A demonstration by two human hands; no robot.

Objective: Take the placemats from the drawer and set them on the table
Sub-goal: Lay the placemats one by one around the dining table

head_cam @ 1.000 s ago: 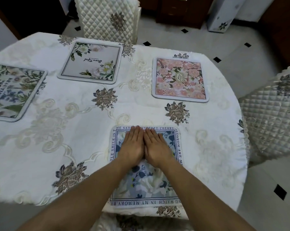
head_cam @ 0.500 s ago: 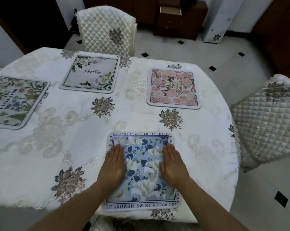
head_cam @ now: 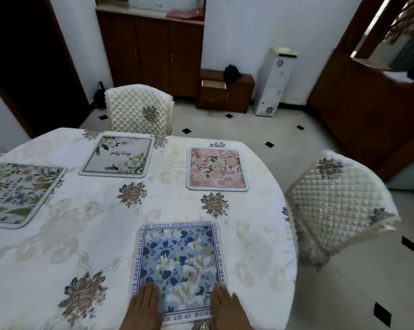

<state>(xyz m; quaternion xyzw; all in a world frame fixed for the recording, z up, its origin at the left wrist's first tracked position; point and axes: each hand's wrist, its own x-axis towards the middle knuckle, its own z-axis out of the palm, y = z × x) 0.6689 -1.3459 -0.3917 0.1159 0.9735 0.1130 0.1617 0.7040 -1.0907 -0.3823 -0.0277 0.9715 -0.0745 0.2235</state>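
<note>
Now the left hand [head_cam: 145, 303] and right hand [head_cam: 227, 308], flat and gripping nothing, have slid back to the near corners of the blue placemat [head_cam: 181, 260] at the table [head_cam: 260, 234] edge.

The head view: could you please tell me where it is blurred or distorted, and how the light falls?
Head view: the blue placemat lettering reads sharp; the right chair and wooden partition are smeared; the wide lens bows the table edge; light is soft, without glare or hard shadows; the left doorway is nearly black.
</note>
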